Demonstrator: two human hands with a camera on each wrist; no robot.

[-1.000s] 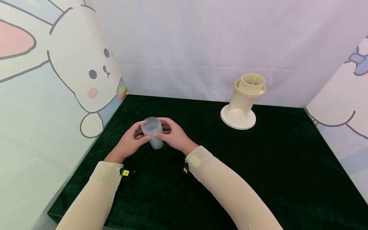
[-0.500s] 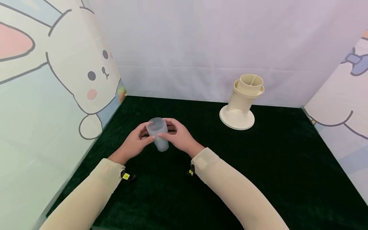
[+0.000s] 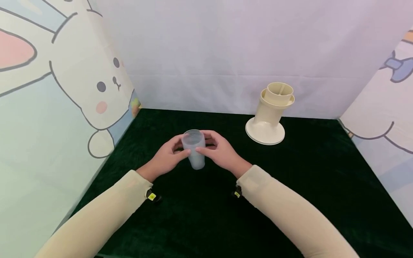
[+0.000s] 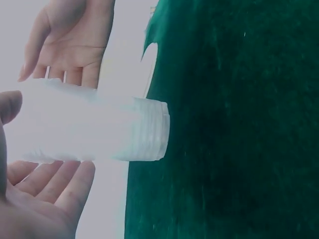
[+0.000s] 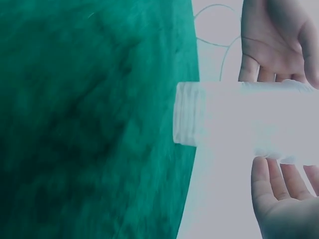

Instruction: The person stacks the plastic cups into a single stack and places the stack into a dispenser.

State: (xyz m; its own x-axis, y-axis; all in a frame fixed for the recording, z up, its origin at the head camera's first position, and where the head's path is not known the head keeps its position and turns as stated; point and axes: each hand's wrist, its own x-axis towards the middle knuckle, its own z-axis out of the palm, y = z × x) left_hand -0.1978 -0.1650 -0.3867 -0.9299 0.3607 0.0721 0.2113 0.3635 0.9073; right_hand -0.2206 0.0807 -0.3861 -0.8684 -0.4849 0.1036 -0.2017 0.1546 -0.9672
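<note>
A stack of translucent plastic cups (image 3: 195, 154) is held upright, slightly tilted, between my two hands over the green cloth. My left hand (image 3: 162, 157) grips its left side, thumb in front and fingers round the far side. On the right, my right hand (image 3: 222, 152) holds it the same way. Both thumbs lie close together on the near face. In the left wrist view the cup stack (image 4: 89, 124) looks washed out, with ridges at its lower end, which hangs above the cloth. The right wrist view shows that ridged end of the cup stack (image 5: 189, 114) too.
A cream plastic stand (image 3: 269, 111) with a wide round base and a divided tube on top stands at the back right. Dark green cloth (image 3: 306, 179) covers the table. White fabric (image 3: 209, 43) hangs behind, and a printed rabbit wall (image 3: 96, 71) borders the left.
Both hands have carried the cup stack to the right across the table, from left of centre towards the middle. Their hold on it looks the same. The cream stand has stayed put.
</note>
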